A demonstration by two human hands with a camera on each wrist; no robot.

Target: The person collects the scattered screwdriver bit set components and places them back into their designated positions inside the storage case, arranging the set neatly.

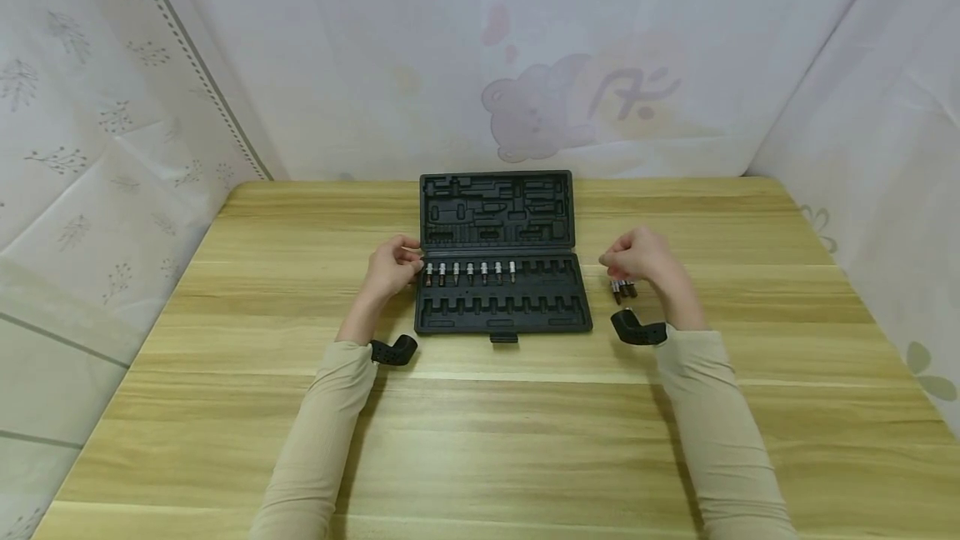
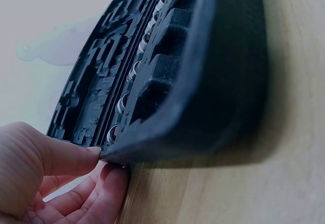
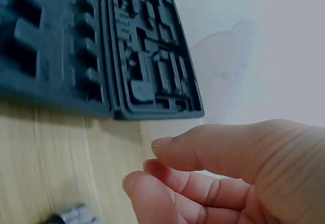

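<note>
An open black tool case [image 1: 504, 292] lies on the table with its lid [image 1: 497, 211] laid back. Several bit sockets [image 1: 470, 273], silver at one end and darker at the tip, fill the left part of its back row. My left hand [image 1: 393, 267] grips the case's left edge near the hinge, thumb on the rim [image 2: 104, 155] and fingers below. To the right of the case, my right hand [image 1: 642, 258] hovers with loosely bent fingers; nothing shows between thumb and forefinger [image 3: 147, 198]. A few loose bit sockets [image 1: 622, 289] lie on the table just below it, partly covered by it.
The wooden table [image 1: 495, 440] carries the case near its back edge. Empty slots [image 1: 551, 267] are at the right of the back row and along the front row. A black bracket is worn on each wrist [image 1: 637, 330]. Printed cloth [image 1: 375, 65] hangs behind.
</note>
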